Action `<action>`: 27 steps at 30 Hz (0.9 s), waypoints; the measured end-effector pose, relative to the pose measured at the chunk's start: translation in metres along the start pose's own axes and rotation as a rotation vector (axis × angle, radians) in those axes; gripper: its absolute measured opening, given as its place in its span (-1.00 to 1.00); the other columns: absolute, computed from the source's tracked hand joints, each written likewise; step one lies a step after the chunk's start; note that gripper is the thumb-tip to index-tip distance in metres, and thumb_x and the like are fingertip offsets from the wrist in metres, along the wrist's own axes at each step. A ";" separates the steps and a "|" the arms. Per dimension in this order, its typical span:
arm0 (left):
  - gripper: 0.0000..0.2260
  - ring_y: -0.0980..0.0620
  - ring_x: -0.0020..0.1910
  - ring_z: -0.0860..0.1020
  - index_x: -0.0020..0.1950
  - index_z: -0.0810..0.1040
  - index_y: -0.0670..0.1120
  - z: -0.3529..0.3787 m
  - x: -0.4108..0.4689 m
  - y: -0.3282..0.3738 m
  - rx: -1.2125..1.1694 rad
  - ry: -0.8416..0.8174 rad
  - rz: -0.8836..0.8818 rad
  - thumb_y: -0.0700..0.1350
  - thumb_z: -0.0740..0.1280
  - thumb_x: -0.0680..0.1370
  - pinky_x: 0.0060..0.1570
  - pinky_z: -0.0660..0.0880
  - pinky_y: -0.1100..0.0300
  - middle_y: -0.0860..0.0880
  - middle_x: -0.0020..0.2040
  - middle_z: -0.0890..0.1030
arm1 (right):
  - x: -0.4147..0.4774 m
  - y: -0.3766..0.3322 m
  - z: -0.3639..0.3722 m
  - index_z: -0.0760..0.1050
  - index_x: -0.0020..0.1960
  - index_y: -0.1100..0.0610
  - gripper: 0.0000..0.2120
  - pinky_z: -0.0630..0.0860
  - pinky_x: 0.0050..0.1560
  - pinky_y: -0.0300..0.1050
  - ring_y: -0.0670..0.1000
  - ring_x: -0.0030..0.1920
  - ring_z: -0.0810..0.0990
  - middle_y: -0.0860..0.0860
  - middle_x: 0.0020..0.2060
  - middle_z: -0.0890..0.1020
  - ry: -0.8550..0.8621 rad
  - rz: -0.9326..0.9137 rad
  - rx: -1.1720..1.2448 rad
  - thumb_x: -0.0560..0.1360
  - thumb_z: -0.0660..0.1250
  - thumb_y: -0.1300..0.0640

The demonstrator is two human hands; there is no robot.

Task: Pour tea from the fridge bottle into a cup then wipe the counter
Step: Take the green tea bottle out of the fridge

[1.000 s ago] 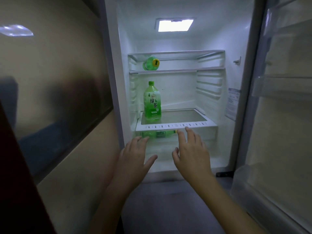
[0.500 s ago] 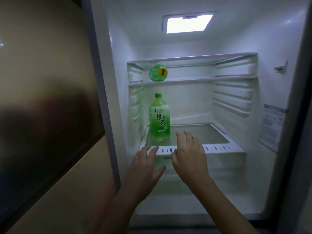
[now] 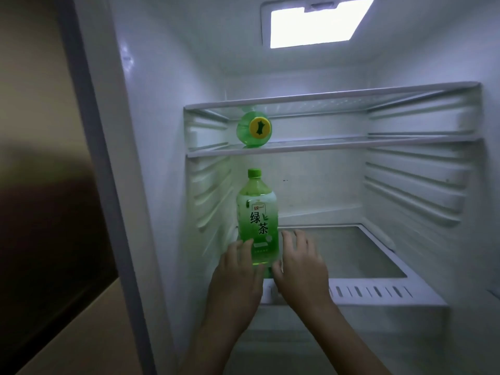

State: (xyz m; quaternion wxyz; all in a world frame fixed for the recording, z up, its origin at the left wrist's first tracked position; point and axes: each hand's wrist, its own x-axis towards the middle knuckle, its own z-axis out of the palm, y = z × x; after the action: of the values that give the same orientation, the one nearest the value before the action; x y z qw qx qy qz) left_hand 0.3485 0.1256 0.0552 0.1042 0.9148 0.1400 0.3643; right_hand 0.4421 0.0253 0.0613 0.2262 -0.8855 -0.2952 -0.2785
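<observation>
Head view, left hand and right hand now deeper in the fridge than before, either side of the upright tea bottle, fingers loosely apart, gripping nothing.

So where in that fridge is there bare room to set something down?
The lower shelf is bare from the upright tea bottle rightward to the right wall. The upper shelf is bare right of the lying bottle. Crowded: the lower shelf's left front, where the left hand and right hand flank that bottle.
</observation>
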 end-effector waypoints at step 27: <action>-0.66 0.13 -0.03 0.55 0.03 0.51 0.09 0.003 0.166 0.004 -0.584 -0.002 -0.350 0.28 0.43 0.42 0.06 0.52 0.04 0.15 -0.02 0.59 | 0.078 0.020 0.035 0.29 0.33 0.12 -0.39 0.60 0.05 0.02 -0.02 0.06 0.57 0.03 0.10 0.55 -0.502 0.232 0.842 0.36 0.47 0.27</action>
State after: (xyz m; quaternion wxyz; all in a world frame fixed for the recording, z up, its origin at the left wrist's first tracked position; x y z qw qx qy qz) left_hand 0.4666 0.1769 0.1600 0.4230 0.8088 0.1843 0.3646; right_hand 0.5197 0.0616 0.0800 0.5152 -0.7841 -0.3269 0.1133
